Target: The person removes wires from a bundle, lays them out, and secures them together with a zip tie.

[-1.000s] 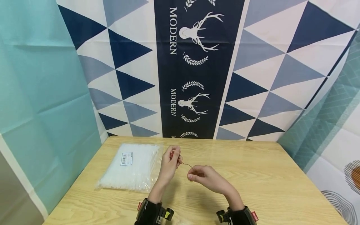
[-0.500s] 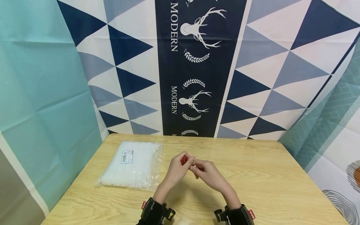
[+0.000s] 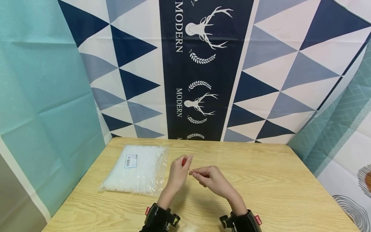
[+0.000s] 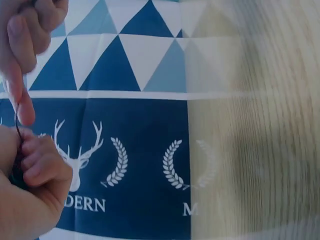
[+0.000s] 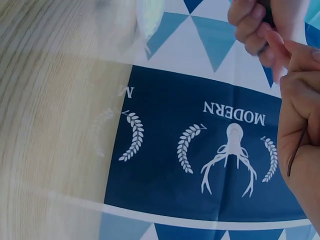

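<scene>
Curled round a small bundle of red string (image 3: 184,161), my left hand (image 3: 177,172) is held above the table's middle. A thin strand (image 4: 18,120) runs from it to my right hand (image 3: 214,181), whose thumb and forefinger pinch it. The fingertips of the two hands are close together. In the right wrist view, a dark loose length of string (image 5: 297,152) lies along the right palm. The left fingers hide most of the bundle, so its full shape cannot be made out.
A clear plastic bag (image 3: 136,169) packed with white strips and bearing a label lies on the left of the wooden table (image 3: 269,190). Patterned cloth (image 3: 200,74) hangs behind the table, and teal cloth (image 3: 52,96) on the left.
The hands came together from slightly apart, the right moving in towards the left. Since then the left has shifted a little left, and a short stretch of strand shows between them.
</scene>
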